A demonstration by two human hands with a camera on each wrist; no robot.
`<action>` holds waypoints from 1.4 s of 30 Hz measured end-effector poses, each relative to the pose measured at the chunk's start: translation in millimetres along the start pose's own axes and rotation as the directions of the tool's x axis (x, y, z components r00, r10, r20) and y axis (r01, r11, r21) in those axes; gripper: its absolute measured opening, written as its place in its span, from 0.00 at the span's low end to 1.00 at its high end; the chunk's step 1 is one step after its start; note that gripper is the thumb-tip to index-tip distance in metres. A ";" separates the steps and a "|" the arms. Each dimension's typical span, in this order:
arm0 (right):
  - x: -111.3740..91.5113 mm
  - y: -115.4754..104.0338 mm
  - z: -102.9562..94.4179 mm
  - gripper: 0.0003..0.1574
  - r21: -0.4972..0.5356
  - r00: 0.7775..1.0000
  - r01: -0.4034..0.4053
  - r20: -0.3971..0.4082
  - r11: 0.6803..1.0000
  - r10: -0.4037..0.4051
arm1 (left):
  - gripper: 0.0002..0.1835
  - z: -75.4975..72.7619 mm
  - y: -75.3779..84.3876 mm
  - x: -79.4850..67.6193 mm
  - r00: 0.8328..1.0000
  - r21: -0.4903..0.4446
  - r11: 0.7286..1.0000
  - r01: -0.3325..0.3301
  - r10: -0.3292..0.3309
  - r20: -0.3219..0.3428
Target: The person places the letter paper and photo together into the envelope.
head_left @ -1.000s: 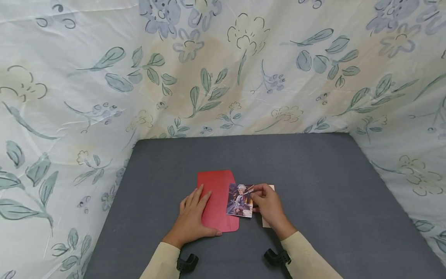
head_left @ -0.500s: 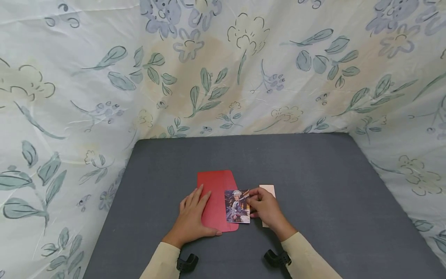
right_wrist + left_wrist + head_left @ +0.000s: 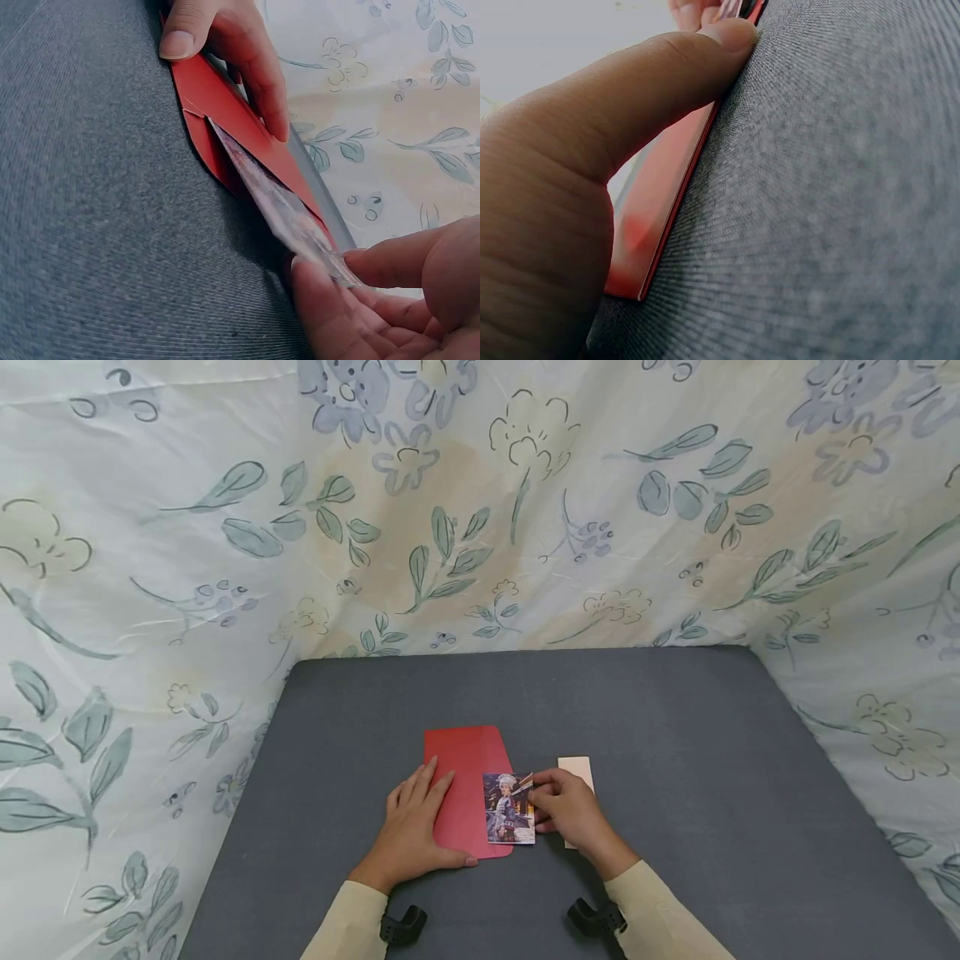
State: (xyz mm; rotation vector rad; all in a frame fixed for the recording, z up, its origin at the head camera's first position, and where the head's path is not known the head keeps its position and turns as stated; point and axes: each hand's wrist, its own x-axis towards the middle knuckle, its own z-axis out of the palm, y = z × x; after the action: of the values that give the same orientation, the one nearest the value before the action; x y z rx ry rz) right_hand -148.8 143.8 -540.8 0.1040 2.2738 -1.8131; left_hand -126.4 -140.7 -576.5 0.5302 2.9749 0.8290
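Observation:
A red envelope [image 3: 467, 802] lies on the grey table with its flap towards the right. My left hand [image 3: 417, 828] rests on its left part with fingers spread, the thumb [image 3: 705, 56] at the near edge. Between thumb and fingers, my right hand [image 3: 573, 810] pinches the right edge of a small printed picture card [image 3: 509, 810] showing a figure in a white hat. Tilted over the flap, the card [image 3: 274, 199] has its far edge at the envelope's mouth [image 3: 225, 112]. Whether that edge is inside, I cannot tell.
A cream-coloured slip of card [image 3: 576, 767] lies on the table [image 3: 675, 735], partly hidden behind my right hand. Floral cloth [image 3: 450, 527] hangs behind the table and at its sides. Both wrists wear black camera mounts [image 3: 403, 927].
My right hand has moved the picture card slightly left and towards the near side, further over the envelope. More of the cream slip shows now. The left hand has stayed still.

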 end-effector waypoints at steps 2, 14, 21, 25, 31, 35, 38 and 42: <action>-0.9 -0.8 -1.0 0.17 -0.008 1.000 0.011 -0.018 1.000 -0.011 | 0.73 0.0 0.0 0.1 1.000 0.001 1.000 -0.002 0.002 -0.001; -5.7 -5.5 -4.4 0.20 -0.038 0.999 0.049 0.004 0.998 -0.049 | 0.73 0.4 0.1 -0.4 1.000 -0.006 1.000 0.001 -0.001 0.007; -6.3 -7.1 -2.3 0.22 -0.004 0.998 0.035 0.044 0.999 -0.035 | 0.73 1.0 -0.2 -0.4 1.000 0.003 1.000 0.006 -0.006 0.006; -7.5 -8.5 -1.6 0.23 0.006 0.997 0.036 0.062 0.999 -0.036 | 0.72 1.0 0.3 -0.5 1.000 0.001 1.000 0.010 -0.010 0.007; -7.8 -7.9 -0.8 0.24 0.037 0.995 0.033 0.096 0.999 -0.036 | 0.72 1.5 -0.3 -0.5 1.000 -0.005 1.000 0.009 -0.009 0.005; -9.2 -8.4 -0.5 0.26 0.052 0.992 0.040 0.122 0.998 -0.046 | 0.72 1.7 -0.9 -0.7 1.000 -0.004 1.000 0.004 -0.004 0.004; -9.5 -8.6 0.4 0.26 0.056 0.990 0.046 0.133 0.997 -0.053 | 0.71 1.5 -0.9 -0.8 1.000 -0.003 1.000 0.000 0.000 0.004; -8.5 -7.3 2.4 0.25 0.053 0.989 0.054 0.135 0.997 -0.061 | 0.72 0.9 -0.3 -0.9 1.000 -0.002 1.000 -0.001 0.001 0.005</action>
State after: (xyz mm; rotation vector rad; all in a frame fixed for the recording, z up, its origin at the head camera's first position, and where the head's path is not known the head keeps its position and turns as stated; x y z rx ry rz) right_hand -141.7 140.6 -532.5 -0.0764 2.1601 -1.8448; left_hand -125.6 -140.9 -577.5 0.5323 2.9696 0.8293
